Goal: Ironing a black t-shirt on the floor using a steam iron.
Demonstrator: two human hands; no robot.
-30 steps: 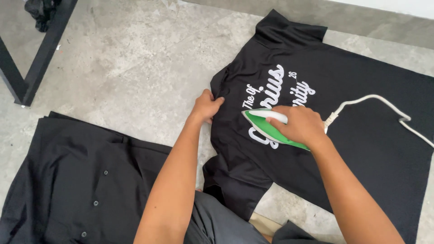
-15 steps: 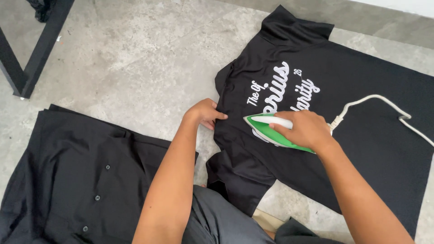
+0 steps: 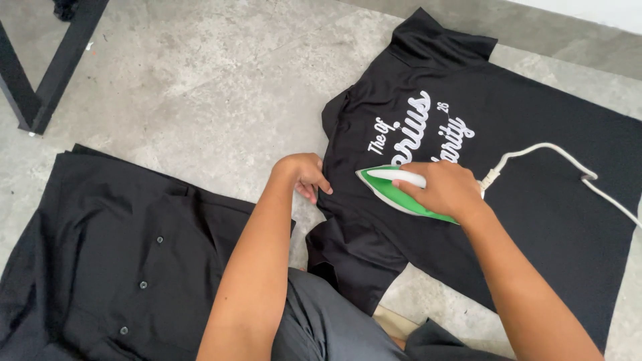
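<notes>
Here, a green-and-white iron presses a black printed shirt spread on the mottled concrete floor.

The right hand is clenched round the iron's smooth white handle, pointed soleplate flat on the white lettering. The left hand, fingers curled, pins the shirt's side edge. A white cord trails rightward; 1 buttoned black shirt lies crumpled nearby.
</notes>
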